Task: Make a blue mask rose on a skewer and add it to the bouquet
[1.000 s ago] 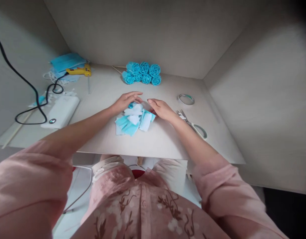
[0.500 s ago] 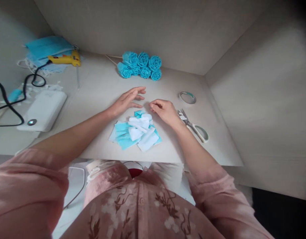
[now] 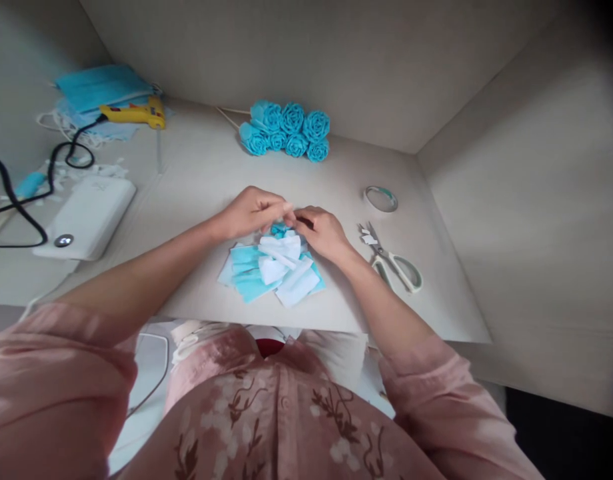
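My left hand (image 3: pixel 259 212) and my right hand (image 3: pixel 322 230) meet over the middle of the table, fingertips almost touching. Both are closed in a pinch; whatever lies between the fingers is too small or hidden to make out. Just under the fingertips sits a small folded blue piece (image 3: pixel 279 231), partly covered by my left hand. Nearer to me is a loose pile of cut mask fabric, with blue pleated pieces (image 3: pixel 249 267) beneath white strips (image 3: pixel 281 248).
Several blue fabric roses (image 3: pixel 291 130) lie at the back. To the right are a tape roll (image 3: pixel 380 199) and scissors (image 3: pixel 386 257) with white scraps on the blades. At left stand a yellow glue gun (image 3: pixel 136 115), blue masks (image 3: pixel 101 87), a black cord and a white power bank (image 3: pixel 89 217).
My left hand's spread fingers have closed and come down to meet my right hand. The right hand has shifted slightly down and left, its fingers still pinched.
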Tool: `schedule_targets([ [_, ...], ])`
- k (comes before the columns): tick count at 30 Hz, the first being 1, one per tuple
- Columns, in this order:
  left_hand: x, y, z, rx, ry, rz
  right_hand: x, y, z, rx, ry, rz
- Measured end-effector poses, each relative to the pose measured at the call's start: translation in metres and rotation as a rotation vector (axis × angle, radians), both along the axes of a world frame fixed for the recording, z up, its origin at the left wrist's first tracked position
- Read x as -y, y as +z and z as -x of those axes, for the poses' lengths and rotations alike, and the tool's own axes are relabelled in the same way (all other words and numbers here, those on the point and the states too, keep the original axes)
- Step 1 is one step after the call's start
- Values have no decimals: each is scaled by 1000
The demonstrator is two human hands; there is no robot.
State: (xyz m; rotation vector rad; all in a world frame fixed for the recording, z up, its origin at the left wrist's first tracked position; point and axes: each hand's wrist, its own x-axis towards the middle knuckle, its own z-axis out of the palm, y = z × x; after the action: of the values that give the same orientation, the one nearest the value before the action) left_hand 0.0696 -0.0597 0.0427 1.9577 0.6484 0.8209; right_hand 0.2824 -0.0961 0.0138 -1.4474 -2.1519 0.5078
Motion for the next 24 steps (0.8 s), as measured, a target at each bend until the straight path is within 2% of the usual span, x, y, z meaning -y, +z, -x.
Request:
schedule_targets([
  [3,2,0,-1,-101,-69,-94,-1,-2,3,4,-19,-2],
  [7,2,-3,-2,-158,-112,-95,-3,-5,4,-31,-77,11],
  [11,5,-4,-2,-184,-173,-84,-8,-11,0,-332,-174,-37],
  [14,6,-2,-1,-169,-172,-10,-13,-14,-3,-638,-238,13],
  [16,3,-1,1,-120,-86,56,-15,-14,-3,-784,-265,55],
  [19,-5,-5,3,9,138,97,-14,-13,-2,-877,-285,57],
  [22,-15,-13,2,92,303,80,-11,-10,0,-889,-267,36],
  [24,-19,-18,0,133,364,7,-8,-8,2,-881,-255,27],
])
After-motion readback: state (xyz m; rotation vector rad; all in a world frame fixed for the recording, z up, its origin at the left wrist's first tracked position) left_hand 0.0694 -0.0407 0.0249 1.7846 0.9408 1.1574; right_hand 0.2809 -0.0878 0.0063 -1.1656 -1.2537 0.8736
